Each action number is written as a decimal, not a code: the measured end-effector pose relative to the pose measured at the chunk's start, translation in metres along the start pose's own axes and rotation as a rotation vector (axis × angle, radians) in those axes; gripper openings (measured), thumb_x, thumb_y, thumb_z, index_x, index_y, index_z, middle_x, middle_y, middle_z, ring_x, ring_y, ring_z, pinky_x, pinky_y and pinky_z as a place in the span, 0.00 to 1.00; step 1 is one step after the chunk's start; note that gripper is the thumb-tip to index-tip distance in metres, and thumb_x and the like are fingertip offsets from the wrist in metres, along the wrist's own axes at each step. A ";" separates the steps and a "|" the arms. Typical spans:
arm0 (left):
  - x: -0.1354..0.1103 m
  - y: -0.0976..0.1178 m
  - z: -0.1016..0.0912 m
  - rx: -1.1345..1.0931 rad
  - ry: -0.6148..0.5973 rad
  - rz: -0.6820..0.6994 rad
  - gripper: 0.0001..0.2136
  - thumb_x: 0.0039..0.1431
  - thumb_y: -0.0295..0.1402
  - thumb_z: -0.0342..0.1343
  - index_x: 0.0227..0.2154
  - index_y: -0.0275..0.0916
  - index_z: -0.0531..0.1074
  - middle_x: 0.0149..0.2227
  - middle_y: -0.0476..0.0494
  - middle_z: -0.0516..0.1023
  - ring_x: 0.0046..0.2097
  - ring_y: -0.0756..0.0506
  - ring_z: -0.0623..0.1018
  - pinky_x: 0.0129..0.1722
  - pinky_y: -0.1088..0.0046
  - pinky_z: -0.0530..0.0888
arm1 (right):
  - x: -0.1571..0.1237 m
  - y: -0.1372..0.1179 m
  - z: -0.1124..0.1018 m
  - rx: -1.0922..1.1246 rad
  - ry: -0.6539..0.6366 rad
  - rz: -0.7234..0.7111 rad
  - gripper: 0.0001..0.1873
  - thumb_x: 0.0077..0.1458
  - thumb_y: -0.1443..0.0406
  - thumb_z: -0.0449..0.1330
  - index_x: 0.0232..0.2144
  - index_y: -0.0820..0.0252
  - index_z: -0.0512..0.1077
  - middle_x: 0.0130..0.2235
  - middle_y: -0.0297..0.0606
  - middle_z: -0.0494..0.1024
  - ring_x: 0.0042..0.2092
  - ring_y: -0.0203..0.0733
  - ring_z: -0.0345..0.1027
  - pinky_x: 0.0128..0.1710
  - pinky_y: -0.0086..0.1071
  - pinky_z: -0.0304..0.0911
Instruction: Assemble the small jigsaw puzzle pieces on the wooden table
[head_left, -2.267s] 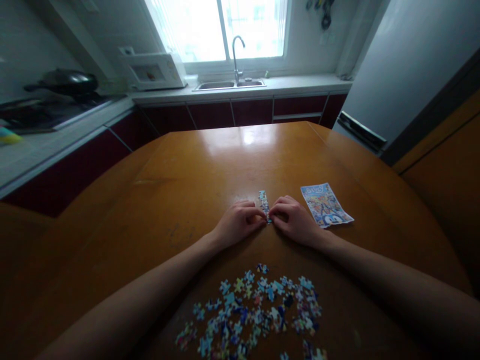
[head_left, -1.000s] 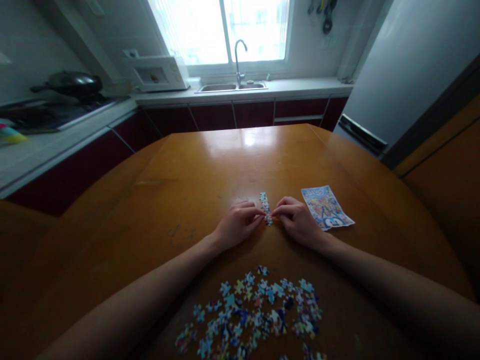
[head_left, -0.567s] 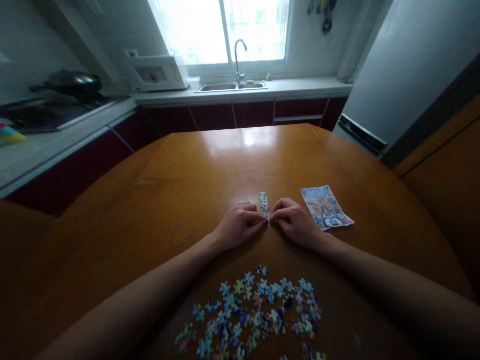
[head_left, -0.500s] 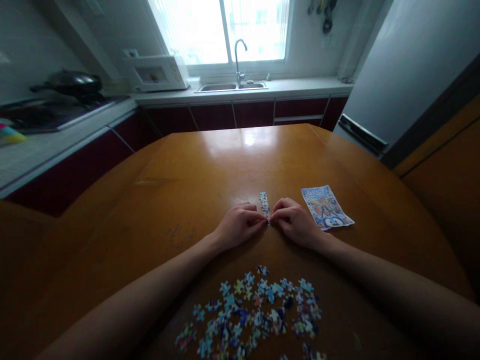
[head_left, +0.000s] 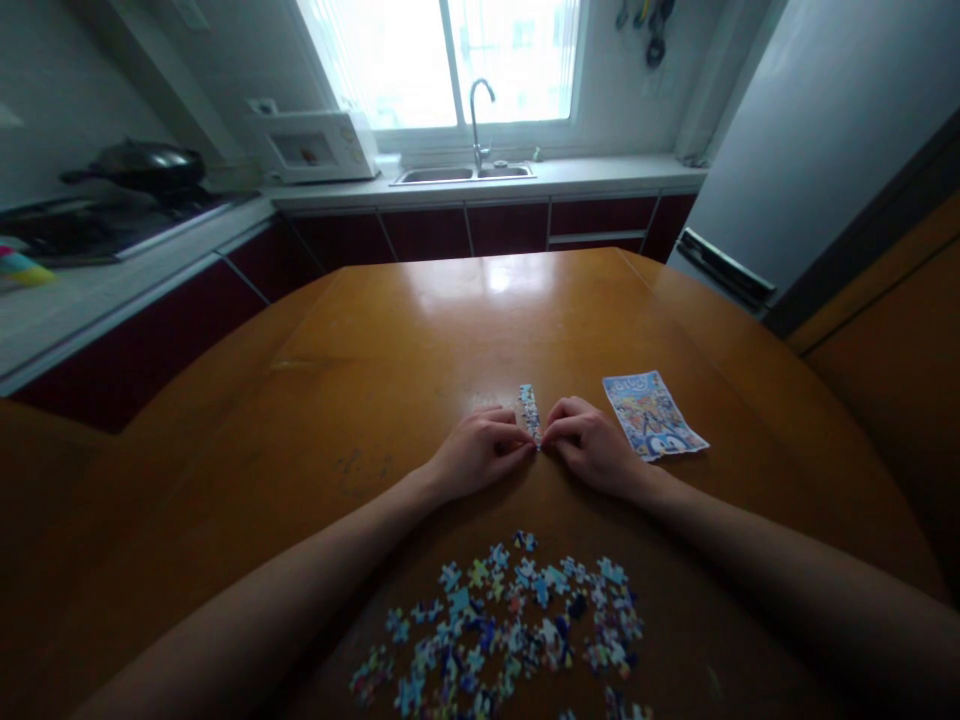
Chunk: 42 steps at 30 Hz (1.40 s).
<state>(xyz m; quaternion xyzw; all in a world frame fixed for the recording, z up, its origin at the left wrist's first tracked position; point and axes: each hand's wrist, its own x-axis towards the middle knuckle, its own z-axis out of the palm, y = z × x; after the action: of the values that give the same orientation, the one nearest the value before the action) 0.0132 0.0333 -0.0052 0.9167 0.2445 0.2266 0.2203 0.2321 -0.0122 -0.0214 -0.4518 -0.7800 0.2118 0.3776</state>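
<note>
While both of my hands meet at the middle of the glossy orange-brown wooden table (head_left: 420, 330), I judge the work to be barely begun. My left hand (head_left: 480, 455) and my right hand (head_left: 592, 445) are curled, fingertips pinched together at the near end of a short, narrow strip of joined blue-and-white cardboard puzzle pieces (head_left: 529, 408), which lies flat on the wood and runs away from me. Whether a fresh piece sits between the fingertips I cannot tell; it is too small and hidden.

That strip is all I can see assembled. Nearer to me, well apart from the hands, lies the loose scatter of small multicoloured jigsaw pieces (head_left: 517, 625), unjoined and spread between my forearms, so nearly the whole picture is left to build. Just beside my right hand rests the small rectangular printed cartoon picture card (head_left: 651, 414), flat and slightly turned, seemingly the reference image. By my reckoning, one edge run is started and the rest of the pile remains unsorted.
</note>
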 end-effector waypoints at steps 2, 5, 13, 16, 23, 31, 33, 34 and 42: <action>0.001 0.002 0.000 -0.011 -0.002 -0.014 0.09 0.66 0.33 0.56 0.35 0.41 0.81 0.29 0.46 0.75 0.34 0.48 0.72 0.35 0.71 0.68 | 0.000 -0.001 0.000 -0.006 -0.006 0.002 0.13 0.55 0.76 0.61 0.26 0.55 0.79 0.35 0.36 0.76 0.40 0.42 0.68 0.43 0.37 0.65; 0.002 0.004 0.000 -0.013 0.026 -0.040 0.10 0.66 0.32 0.55 0.34 0.40 0.81 0.29 0.46 0.75 0.34 0.48 0.72 0.36 0.71 0.68 | 0.000 -0.002 -0.001 -0.005 0.001 0.009 0.13 0.55 0.77 0.61 0.27 0.55 0.79 0.35 0.36 0.76 0.41 0.42 0.69 0.43 0.37 0.65; 0.001 0.000 0.002 0.063 0.083 -0.104 0.11 0.63 0.27 0.54 0.43 0.42 0.80 0.32 0.46 0.76 0.37 0.46 0.72 0.41 0.67 0.69 | 0.000 -0.002 0.000 -0.015 0.009 0.019 0.12 0.56 0.76 0.60 0.30 0.55 0.80 0.36 0.37 0.76 0.41 0.42 0.69 0.43 0.38 0.65; 0.001 -0.001 0.002 0.084 0.035 -0.068 0.12 0.62 0.27 0.54 0.43 0.44 0.80 0.34 0.45 0.76 0.39 0.45 0.72 0.43 0.65 0.69 | 0.000 -0.001 0.001 -0.039 -0.010 0.004 0.12 0.56 0.75 0.61 0.30 0.54 0.80 0.36 0.37 0.76 0.41 0.43 0.68 0.43 0.38 0.65; 0.000 -0.001 0.003 0.105 0.054 -0.082 0.12 0.63 0.25 0.53 0.44 0.42 0.79 0.36 0.45 0.77 0.40 0.45 0.73 0.44 0.65 0.70 | 0.001 -0.002 0.001 0.005 0.030 0.019 0.13 0.55 0.77 0.60 0.30 0.55 0.80 0.35 0.36 0.76 0.40 0.42 0.69 0.43 0.38 0.65; 0.002 -0.003 0.005 0.128 0.035 -0.095 0.13 0.61 0.24 0.54 0.43 0.44 0.79 0.35 0.46 0.77 0.39 0.45 0.72 0.44 0.65 0.69 | 0.001 -0.002 0.000 -0.039 -0.005 0.017 0.12 0.56 0.76 0.61 0.30 0.55 0.80 0.35 0.37 0.76 0.41 0.43 0.68 0.43 0.38 0.64; 0.001 -0.002 0.004 0.107 0.039 -0.085 0.13 0.61 0.23 0.54 0.44 0.43 0.79 0.35 0.46 0.76 0.39 0.45 0.72 0.44 0.65 0.69 | 0.001 -0.002 0.000 -0.045 -0.007 0.022 0.12 0.56 0.76 0.61 0.30 0.55 0.80 0.35 0.37 0.76 0.41 0.43 0.68 0.43 0.38 0.64; 0.001 -0.002 0.003 0.090 0.039 -0.077 0.13 0.61 0.23 0.53 0.43 0.43 0.79 0.34 0.46 0.76 0.39 0.45 0.72 0.44 0.66 0.69 | 0.001 -0.001 0.000 -0.047 -0.007 0.023 0.12 0.56 0.76 0.61 0.30 0.55 0.80 0.35 0.37 0.76 0.41 0.43 0.68 0.43 0.38 0.64; 0.000 -0.002 0.003 0.002 0.040 -0.027 0.11 0.62 0.25 0.53 0.39 0.42 0.81 0.33 0.45 0.74 0.39 0.45 0.71 0.42 0.67 0.70 | 0.001 -0.002 0.000 -0.052 -0.008 0.023 0.12 0.56 0.76 0.61 0.31 0.56 0.80 0.35 0.37 0.76 0.41 0.42 0.68 0.43 0.36 0.64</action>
<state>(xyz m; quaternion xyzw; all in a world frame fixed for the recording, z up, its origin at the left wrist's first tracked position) 0.0138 0.0343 -0.0086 0.9089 0.2616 0.2414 0.2174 0.2310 -0.0124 -0.0201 -0.4694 -0.7816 0.1976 0.3601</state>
